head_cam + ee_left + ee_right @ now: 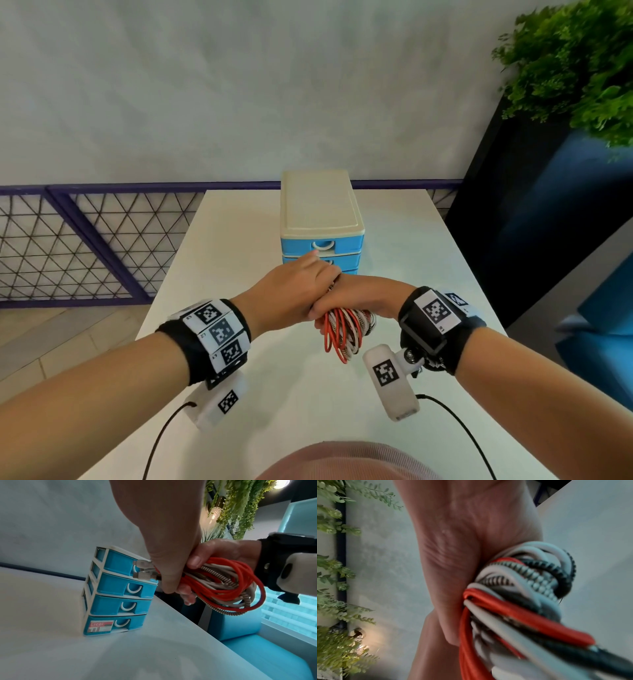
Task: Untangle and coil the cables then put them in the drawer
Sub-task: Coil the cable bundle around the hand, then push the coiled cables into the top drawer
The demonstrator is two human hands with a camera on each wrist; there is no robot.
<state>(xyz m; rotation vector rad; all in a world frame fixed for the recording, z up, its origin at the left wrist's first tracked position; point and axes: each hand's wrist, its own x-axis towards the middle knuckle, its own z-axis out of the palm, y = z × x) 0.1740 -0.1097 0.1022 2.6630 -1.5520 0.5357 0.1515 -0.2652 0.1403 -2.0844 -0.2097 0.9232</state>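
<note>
The cables (221, 586) are basically sorted at this point: red, white and a spiral-wrapped one all looped together into a single bundle, with a couple of plugs (144, 570) sticking out past the fingers toward the drawer unit. So the untangle-and-coil part looks done to me, or near enough.

The bundle is up in the air over the white worktop (239, 246), just in front of the little blue drawer unit (322, 219), not touching it as far as I can tell. The right hand (359, 294) has its grip wrapped around the coils; you can see the thumb pressing on top and the fingers curling under in the left wrist view. The left hand (294, 291) is laid over the right one with its grip closed around the plug end of the bundle. In the head view one fingertip seems to poke forward near the unit's second drawer, though I can't say it's touching the handle.

What's left: all four drawers (118, 586) look closed, none pulled out. So someone still has to free a hand, open one, and drop the bundle in. My guess is the left hand goes for a handle while the right keeps the coil from springing loose, since those loops look like they'd unwind if let go.
</note>
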